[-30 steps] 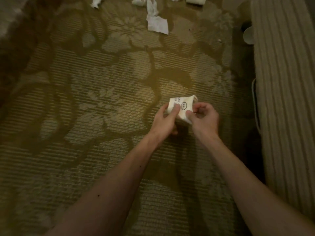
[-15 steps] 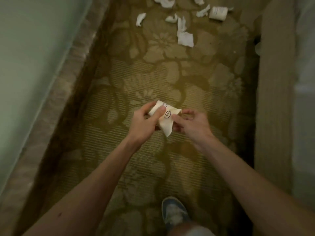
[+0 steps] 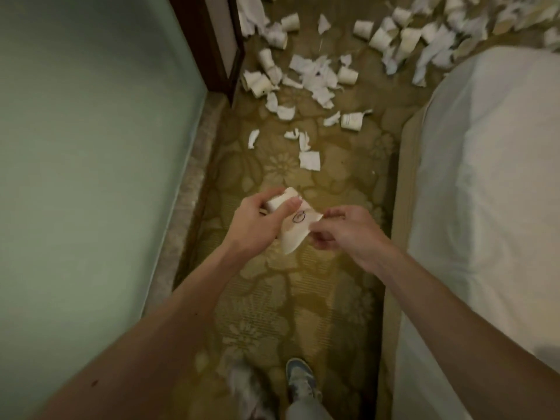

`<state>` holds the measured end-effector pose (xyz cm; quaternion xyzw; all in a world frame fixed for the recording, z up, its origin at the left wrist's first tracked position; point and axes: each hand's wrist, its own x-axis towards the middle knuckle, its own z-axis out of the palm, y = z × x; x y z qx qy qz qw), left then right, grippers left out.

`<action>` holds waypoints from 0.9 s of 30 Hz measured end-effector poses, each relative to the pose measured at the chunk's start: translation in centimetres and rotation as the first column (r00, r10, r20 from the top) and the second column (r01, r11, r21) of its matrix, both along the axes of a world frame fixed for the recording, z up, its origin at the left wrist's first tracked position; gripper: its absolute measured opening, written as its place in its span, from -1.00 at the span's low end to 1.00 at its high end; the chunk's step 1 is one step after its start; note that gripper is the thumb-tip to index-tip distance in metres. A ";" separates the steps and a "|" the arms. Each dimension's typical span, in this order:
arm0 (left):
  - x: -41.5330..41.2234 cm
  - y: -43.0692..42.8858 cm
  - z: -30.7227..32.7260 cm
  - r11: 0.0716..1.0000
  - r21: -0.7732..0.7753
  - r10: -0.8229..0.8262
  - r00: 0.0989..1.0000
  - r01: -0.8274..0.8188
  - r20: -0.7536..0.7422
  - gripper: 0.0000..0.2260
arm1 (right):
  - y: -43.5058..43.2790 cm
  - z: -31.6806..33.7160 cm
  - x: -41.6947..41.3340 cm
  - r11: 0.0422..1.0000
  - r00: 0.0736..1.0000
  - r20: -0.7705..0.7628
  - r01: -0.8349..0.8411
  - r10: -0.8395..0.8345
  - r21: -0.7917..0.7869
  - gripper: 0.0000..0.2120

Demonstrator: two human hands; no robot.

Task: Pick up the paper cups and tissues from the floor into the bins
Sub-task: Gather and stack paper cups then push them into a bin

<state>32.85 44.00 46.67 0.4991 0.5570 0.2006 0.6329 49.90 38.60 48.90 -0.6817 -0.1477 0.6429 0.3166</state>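
At 6 o'clock a blue shoe [image 3: 300, 378] stands on the flowered carpet [image 3: 272, 298]. In the centre, the left hand [image 3: 254, 222] curls its fingers [image 3: 288, 205] round a crushed paper cup [image 3: 291, 237] above the floor, and the right hand [image 3: 348, 231] pinches its edge. Toward 12 o'clock lie torn tissues [image 3: 309, 160], then many cups [image 3: 351, 121].

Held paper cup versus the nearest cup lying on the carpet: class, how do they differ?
The held cup is squashed flat; the floor cup looks rounder. The left hand and right hand hold the held cup; the floor cup lies untouched on the carpet. Both are white paper.
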 end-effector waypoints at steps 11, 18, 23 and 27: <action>5.3 16.4 1.6 0.870 -0.039 -0.489 0.870 0.492 0.061 -0.38 | 13.5 0.9 4.2 0.924 0.927 0.093 -0.371 0.363 0.095 -0.69; 10.7 20.8 -4.2 0.917 -0.209 -0.336 0.940 0.340 0.056 -0.65 | 17.8 -4.0 7.9 0.984 0.982 0.051 -0.180 0.180 -0.010 -0.85; 15.3 24.0 -9.9 0.924 -0.315 -0.252 0.964 0.215 -0.081 -0.72 | 21.2 -9.7 11.4 0.993 0.993 0.073 -0.083 0.089 -0.085 -0.91; 18.4 26.9 -14.8 0.887 -0.410 -0.278 0.955 0.214 -0.104 -0.85 | 24.5 -15.4 14.6 0.982 0.990 0.076 -0.111 0.123 -0.151 -0.84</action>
